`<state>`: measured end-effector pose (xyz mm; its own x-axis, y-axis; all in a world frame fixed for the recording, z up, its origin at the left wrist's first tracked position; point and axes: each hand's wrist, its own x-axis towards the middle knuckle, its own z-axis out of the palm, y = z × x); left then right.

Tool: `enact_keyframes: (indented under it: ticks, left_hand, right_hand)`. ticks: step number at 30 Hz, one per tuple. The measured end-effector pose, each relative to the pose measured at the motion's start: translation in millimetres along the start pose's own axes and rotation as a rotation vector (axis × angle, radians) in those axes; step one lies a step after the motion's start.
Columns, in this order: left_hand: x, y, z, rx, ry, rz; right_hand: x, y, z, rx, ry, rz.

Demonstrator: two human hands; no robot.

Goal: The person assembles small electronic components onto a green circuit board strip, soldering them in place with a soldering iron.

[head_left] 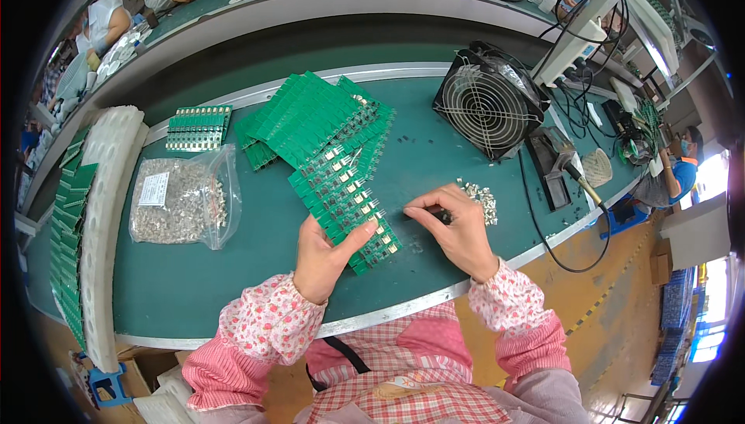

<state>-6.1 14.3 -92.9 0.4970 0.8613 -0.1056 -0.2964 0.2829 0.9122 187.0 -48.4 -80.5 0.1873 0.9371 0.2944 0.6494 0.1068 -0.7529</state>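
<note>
Apparently for steadiness, the left hand (322, 263) is gripping a circuit board (346, 200); at its three o'clock, the right hand (458, 226) is pinching narrowly, any contents unclear.

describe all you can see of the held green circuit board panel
The green circuit board panel looks stiff and flat, with toothed edges, small dark components and a row of pale parts along its right side. It slants from upper left to lower right, its near end gripped by the left hand, thumb on top. Its far end overlaps similar boards; contact is unclear.
</note>
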Motion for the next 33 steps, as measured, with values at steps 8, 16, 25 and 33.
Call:
enact_keyframes:
  ticks: [8, 16, 25, 33]
  left_hand:
    - [1, -3, 1, 0.049, -0.008, 0.029]
    - [-2, -4, 1, 0.144, -0.022, 0.065]
    - [-5, -2, 2, 0.110, -0.022, 0.083]
    - [-5, -3, 4, 0.076, -0.072, 0.025]
  right_hand:
    - [-11, -20, 14, 0.658, -0.139, 0.464]
    - [-13, -18, 20, 0.625, -0.167, 0.457]
    - [-23, -23, 29, 0.467, -0.092, 0.258]
    - [-32, -22, 31, 0.420, -0.015, 0.225]
